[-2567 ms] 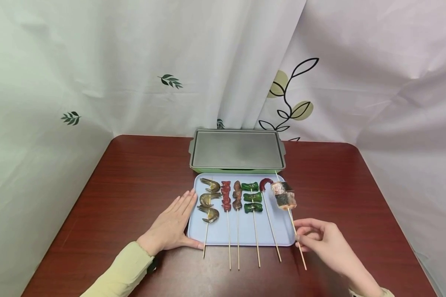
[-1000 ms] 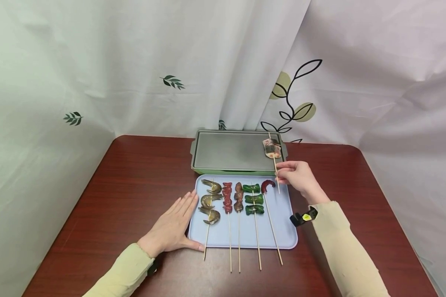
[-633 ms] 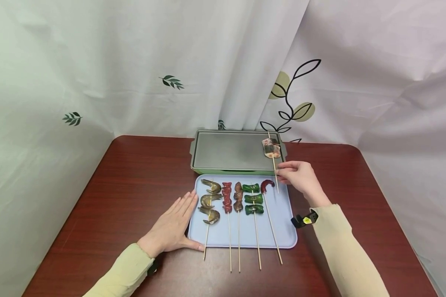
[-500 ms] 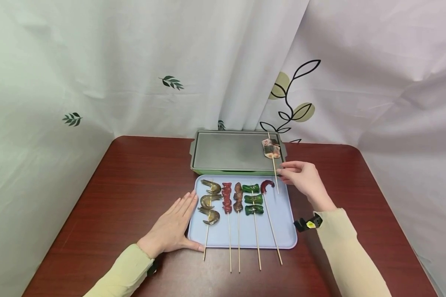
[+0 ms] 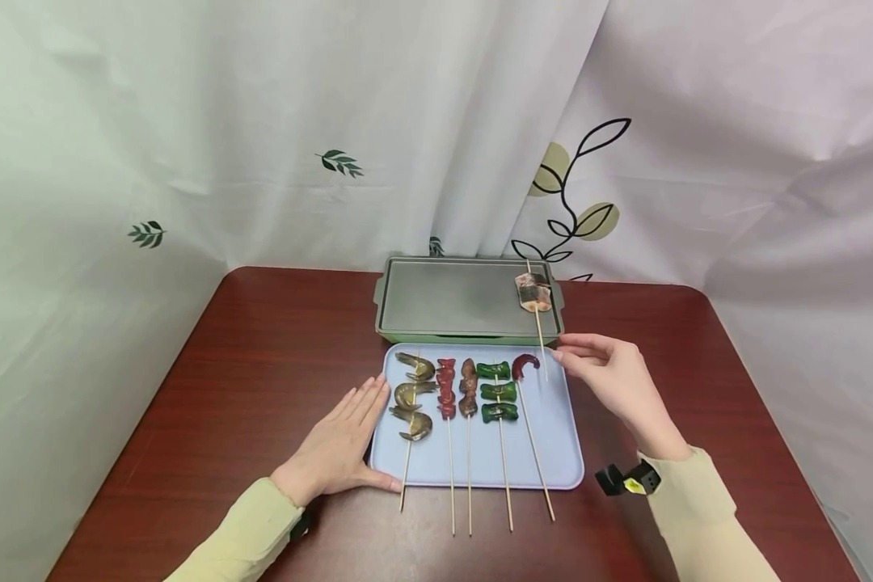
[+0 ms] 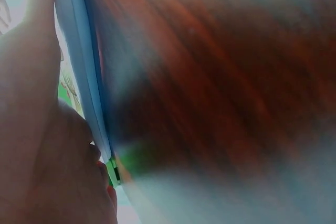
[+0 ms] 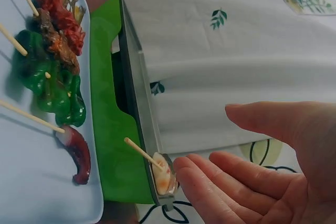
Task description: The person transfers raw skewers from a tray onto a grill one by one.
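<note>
The fish skewer (image 5: 533, 293) lay at the right end of the grill (image 5: 444, 299), its bare stick (image 5: 541, 338) reaching past the near rim and over the tray (image 5: 563, 457). It looked light, the stick thin and stiff, the chunks perhaps softer — the bare stick seemed the safest place to pinch. The right hand (image 5: 617, 381) hung just beside it, thumb parted from the fingers, holding nothing. On the tray lay shrimp (image 5: 411, 394), red meat (image 5: 446, 388), brown meat (image 5: 469, 386), peppers (image 5: 499, 392) and a red curl (image 5: 519, 365) — each skewered. The left hand (image 5: 337, 446) rested straight-fingered against the tray's left edge, on the bench (image 5: 284, 323).
</note>
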A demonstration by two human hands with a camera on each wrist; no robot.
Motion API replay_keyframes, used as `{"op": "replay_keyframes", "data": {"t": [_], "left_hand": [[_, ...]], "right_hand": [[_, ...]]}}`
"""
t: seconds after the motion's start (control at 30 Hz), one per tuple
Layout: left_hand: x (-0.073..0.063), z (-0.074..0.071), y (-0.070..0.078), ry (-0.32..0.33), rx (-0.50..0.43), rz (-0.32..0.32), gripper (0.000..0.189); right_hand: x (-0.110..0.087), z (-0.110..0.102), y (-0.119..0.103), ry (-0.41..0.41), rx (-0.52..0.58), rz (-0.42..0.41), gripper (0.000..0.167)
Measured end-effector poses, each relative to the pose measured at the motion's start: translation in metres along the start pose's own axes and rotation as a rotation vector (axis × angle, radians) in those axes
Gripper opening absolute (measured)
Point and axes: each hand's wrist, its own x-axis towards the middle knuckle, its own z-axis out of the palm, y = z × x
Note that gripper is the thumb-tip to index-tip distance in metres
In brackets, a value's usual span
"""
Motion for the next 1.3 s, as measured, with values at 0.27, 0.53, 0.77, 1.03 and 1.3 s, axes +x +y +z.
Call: {"op": "replay_keyframes", "data": {"t": [0.27, 0.53, 0.77, 1.03, 1.3], "left_hand": [[0.002, 0.000, -0.001, -0.008, 0.014, 0.005, 0.139], [0.003, -0.001, -0.002, -0.002, 0.032, 0.007, 0.139], [0.003, -0.001, -0.001, -0.003, 0.019, 0.000, 0.139], [0.002, -0.002, -0.001, -0.004, 0.014, -0.003, 0.139], [0.001, -0.001, 0.000, -0.012, 0.009, -0.005, 0.139]], "right_hand": [[-0.021, -0.002, 0.006, -0.009, -0.042, -0.006, 0.049], [-0.039, 0.003, 0.013, -0.025, -0.072, -0.025, 0.046], [-0.053, 0.014, 0.025, -0.082, -0.060, 0.010, 0.050], [-0.063, 0.031, 0.042, -0.125, -0.033, 0.084, 0.044], [-0.072, 0.048, 0.057, -0.185, 0.007, 0.087, 0.041]]}}
